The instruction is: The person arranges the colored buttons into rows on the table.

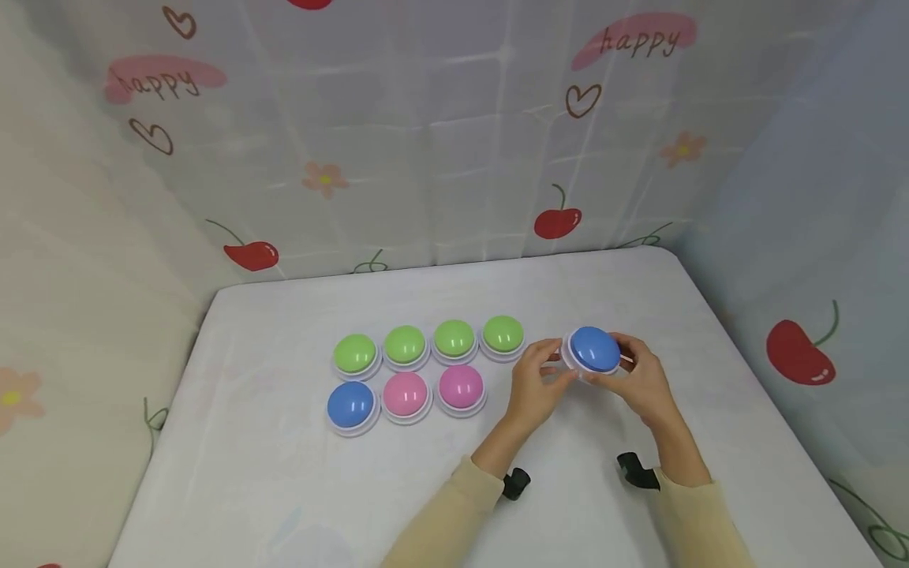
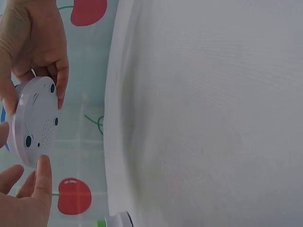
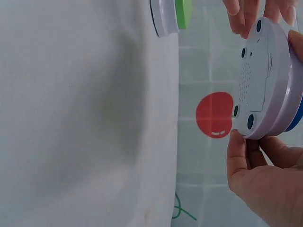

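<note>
A blue push button with a white round base (image 1: 595,349) is held up off the table between both hands. My right hand (image 1: 641,383) grips its right rim, thumb at the front. My left hand (image 1: 536,386) holds the left rim between thumb and fingers. Both wrist views show the tilted white underside (image 2: 40,120), with small dark feet and a patch of tiny holes; the right wrist view also shows a panel outline on this base (image 3: 258,78). The blue dome is mostly hidden there.
Left of the hands, several green buttons (image 1: 405,345) form a back row on the white table (image 1: 234,473). In front of them stand a blue button (image 1: 350,405) and two pink buttons (image 1: 405,394). A printed curtain (image 1: 426,158) surrounds the table's back and sides.
</note>
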`<state>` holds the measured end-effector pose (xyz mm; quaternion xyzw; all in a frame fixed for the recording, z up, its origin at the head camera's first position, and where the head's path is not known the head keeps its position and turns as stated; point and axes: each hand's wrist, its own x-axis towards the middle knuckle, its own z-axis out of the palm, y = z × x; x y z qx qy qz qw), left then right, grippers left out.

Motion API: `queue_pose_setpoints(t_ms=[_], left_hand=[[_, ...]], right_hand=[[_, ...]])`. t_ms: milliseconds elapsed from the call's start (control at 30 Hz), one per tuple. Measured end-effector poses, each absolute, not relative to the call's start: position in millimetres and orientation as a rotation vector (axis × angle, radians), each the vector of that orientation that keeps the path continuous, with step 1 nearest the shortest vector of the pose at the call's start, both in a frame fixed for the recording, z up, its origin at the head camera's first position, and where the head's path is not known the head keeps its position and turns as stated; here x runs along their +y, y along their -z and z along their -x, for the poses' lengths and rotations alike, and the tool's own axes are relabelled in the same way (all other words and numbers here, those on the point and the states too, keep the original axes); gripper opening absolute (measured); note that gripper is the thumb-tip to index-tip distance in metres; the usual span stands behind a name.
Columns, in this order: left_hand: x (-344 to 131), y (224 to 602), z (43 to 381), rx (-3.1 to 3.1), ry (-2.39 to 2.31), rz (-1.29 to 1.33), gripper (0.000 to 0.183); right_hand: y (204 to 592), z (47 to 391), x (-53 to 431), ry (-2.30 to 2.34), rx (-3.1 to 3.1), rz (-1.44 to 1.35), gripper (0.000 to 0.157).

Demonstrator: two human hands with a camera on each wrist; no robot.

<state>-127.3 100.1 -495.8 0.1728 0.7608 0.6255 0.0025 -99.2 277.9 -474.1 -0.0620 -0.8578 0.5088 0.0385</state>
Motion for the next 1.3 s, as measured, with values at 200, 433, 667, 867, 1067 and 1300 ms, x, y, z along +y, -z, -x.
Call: queue_pose_setpoints(t_ms=[200, 433, 667, 867, 1067, 1300], left_hand=[[88.4, 497.3, 114.7, 2.416, -2.064, -0.484, 0.046], [73.9, 500.6, 98.5, 2.44, -2.188, -0.362, 0.046], [61.6, 510.9, 85.8, 2.407, -2.259, -0.197, 0.048], [53.5, 517.3, 77.5, 2.44, -2.238, -0.098, 0.048], [49.8, 518.0, 70.2, 2.539, -2.129, -0.08, 0.048], [46.8, 517.5, 66.2, 2.617, -2.016, -0.045, 0.05]], right_hand=[[479.7, 93.0, 262.2, -1.519, -2.629, 0.015, 0.08], [485.9, 94.2, 245.7, -1.527, -2.693, -0.047, 0.082], [497.5, 98.9, 234.1, -1.577, -2.739, -0.195, 0.086], [508.3, 103.7, 227.1, -1.617, -2.739, -0.273, 0.083], [513.5, 108.4, 223.3, -1.632, -2.762, -0.294, 0.085], [518.6, 114.9, 219.2, -1.655, -2.769, -0.347, 0.085]])
